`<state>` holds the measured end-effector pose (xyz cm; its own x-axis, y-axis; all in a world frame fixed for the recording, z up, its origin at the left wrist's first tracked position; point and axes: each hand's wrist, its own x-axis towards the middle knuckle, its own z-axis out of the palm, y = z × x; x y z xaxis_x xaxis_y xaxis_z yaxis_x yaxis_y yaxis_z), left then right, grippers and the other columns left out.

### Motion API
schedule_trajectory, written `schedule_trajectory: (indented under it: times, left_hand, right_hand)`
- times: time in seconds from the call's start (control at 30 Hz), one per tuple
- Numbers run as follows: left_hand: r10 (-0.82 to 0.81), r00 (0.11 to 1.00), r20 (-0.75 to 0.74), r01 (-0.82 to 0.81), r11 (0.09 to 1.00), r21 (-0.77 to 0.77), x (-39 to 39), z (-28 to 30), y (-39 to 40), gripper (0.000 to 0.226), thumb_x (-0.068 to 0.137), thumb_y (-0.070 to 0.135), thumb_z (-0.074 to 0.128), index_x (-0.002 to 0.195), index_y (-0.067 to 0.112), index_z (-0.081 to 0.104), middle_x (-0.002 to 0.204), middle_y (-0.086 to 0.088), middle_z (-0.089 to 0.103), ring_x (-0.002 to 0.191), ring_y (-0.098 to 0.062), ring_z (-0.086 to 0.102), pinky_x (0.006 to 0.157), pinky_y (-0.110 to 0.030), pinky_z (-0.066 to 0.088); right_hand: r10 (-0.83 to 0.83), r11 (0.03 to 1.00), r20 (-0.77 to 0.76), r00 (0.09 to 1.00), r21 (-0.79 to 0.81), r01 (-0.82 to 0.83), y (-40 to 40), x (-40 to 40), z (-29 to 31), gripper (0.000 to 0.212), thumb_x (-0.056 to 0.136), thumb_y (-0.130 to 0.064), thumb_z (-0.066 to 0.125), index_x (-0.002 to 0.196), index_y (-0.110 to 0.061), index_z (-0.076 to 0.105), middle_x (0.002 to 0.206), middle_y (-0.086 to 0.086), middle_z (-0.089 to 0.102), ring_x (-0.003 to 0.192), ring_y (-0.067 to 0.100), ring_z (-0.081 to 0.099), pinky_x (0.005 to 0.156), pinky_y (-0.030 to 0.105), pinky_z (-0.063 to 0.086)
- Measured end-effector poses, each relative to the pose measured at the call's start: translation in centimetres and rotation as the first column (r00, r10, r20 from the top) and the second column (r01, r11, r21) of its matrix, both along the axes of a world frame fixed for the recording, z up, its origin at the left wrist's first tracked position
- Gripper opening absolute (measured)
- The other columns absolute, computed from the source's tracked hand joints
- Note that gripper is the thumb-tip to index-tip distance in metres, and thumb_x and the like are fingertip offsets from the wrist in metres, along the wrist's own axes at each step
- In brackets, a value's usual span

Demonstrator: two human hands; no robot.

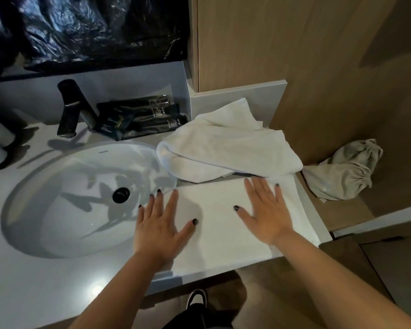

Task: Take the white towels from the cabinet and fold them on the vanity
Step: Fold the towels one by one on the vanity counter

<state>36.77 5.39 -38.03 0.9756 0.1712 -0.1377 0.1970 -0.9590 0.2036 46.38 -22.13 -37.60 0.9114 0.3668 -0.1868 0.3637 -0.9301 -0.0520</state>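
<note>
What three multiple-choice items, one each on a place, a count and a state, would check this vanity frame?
1. Where does the crumpled towel lie?
A. in the sink
B. on the vanity behind the flat towel
C. on the floor

2. How many white towels are on the vanity?
A. one
B. two
C. four

3. What are the hands doing?
A. both rest flat on the flat towel
B. both grip the tap
C. one lifts the crumpled towel

Answers:
1 B: it sits on the counter beyond the flat towel, right of the sink.
2 B: one flat, one crumpled.
3 A: the left hand and right hand lie with straight, spread fingers on the flat towel.
</note>
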Motion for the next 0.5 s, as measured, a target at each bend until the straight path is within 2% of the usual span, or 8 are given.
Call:
schedule_trajectory:
  times: [0.2, 0.3, 0.4, 0.43, 0.5]
  left_hand:
    - [0.103, 0.994, -0.049, -0.105, 0.993, -0.057, 0.5, -0.1, 1.3, 0.091, 0.082, 0.087, 0.004, 0.156, 0.035, -0.008, 0.166, -0.004, 0.009, 0.153, -0.023, 0.01, 0.119, -0.044, 0.017]
    - [0.076, 0.995, -0.065, -0.079, 0.996, -0.04, 1.0, 0.3, 1.2, 0.091, 0.084, 0.083, 0.0, 0.157, 0.028, -0.009, 0.166, -0.006, 0.001, 0.153, -0.025, 0.006, 0.12, -0.045, 0.014]
    - [-0.057, 0.993, -0.107, 0.055, 0.998, -0.016, 1.5, 0.7, 0.9, 0.086, 0.089, 0.071, -0.006, 0.156, 0.018, -0.014, 0.165, -0.009, -0.013, 0.153, -0.028, -0.007, 0.121, -0.047, 0.003]
    - [-0.14, 0.985, -0.1, 0.14, 0.99, -0.012, 1.8, 1.0, 0.7, 0.082, 0.091, 0.065, -0.006, 0.157, 0.017, -0.011, 0.165, -0.011, -0.01, 0.153, -0.03, -0.005, 0.121, -0.048, 0.004]
    - [-0.28, 0.958, -0.059, 0.277, 0.96, -0.047, 2.8, 2.0, 0.6, 0.076, 0.094, 0.055, 0.005, 0.159, 0.016, 0.009, 0.164, -0.018, 0.009, 0.15, -0.038, 0.015, 0.12, -0.051, 0.017]
  right_hand:
    - [-0.153, 0.988, -0.045, 0.987, 0.0, 0.153, -4.5, 0.9, 0.5, 0.082, 0.087, -0.074, -0.002, 0.149, -0.028, -0.029, 0.16, -0.008, -0.026, 0.143, 0.008, -0.031, 0.121, 0.049, -0.008]
    - [-0.147, 0.989, -0.064, 0.987, -0.008, 0.147, -4.2, 1.0, 0.8, 0.082, 0.088, -0.071, 0.0, 0.15, -0.025, -0.028, 0.16, -0.006, -0.026, 0.144, 0.01, -0.03, 0.121, 0.05, -0.006]
    - [-0.102, 0.992, -0.1, 0.99, -0.079, 0.095, -4.0, 1.3, 1.3, 0.082, 0.09, -0.068, -0.001, 0.149, -0.018, -0.028, 0.16, 0.001, -0.027, 0.145, 0.018, -0.029, 0.119, 0.052, -0.012]
    - [-0.077, 0.991, -0.109, 0.991, -0.118, 0.064, -3.9, 1.5, 1.6, 0.081, 0.092, -0.066, 0.0, 0.15, -0.015, -0.027, 0.161, 0.004, -0.025, 0.146, 0.023, -0.027, 0.117, 0.052, -0.014]
    - [-0.016, 0.983, -0.126, 0.992, -0.185, -0.008, -3.5, 2.0, 2.5, 0.079, 0.097, -0.06, 0.005, 0.152, -0.01, -0.02, 0.163, 0.01, -0.017, 0.148, 0.032, -0.019, 0.117, 0.051, -0.013]
